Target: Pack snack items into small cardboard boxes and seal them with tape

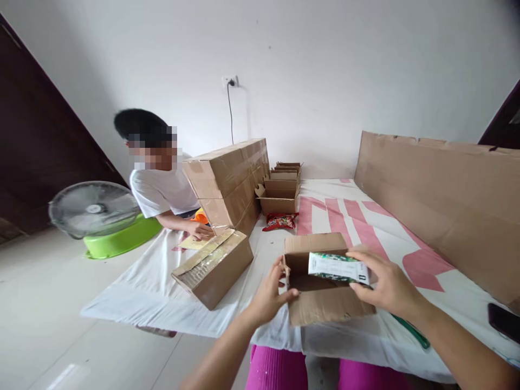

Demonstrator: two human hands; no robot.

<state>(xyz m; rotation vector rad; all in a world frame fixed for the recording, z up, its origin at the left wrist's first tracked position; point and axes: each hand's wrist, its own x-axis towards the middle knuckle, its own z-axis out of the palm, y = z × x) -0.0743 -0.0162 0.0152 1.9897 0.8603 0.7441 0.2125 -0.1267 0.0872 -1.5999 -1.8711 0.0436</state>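
Observation:
An open cardboard box [331, 307] stands at the table's front edge with its flaps folded out. My left hand [273, 292] is closed on the left end of this box, thumb inside the near corner. In my right hand [377, 279] is a white and green carton [335, 267], gripped by its right end. The carton lies level over the box opening and hides part of the inside. A green tool handle [410, 329] shows partly under my right forearm. Behind the box lies a red snack packet [280, 221].
A taped box [221, 271] lies to the left, beside a stack of closed boxes [239, 184]. Several open boxes [280, 195] line up behind. A large cardboard panel [439, 200] borders the right, near a phone [504, 322]. Another person [162, 189] leans at the left, near a fan [93, 208].

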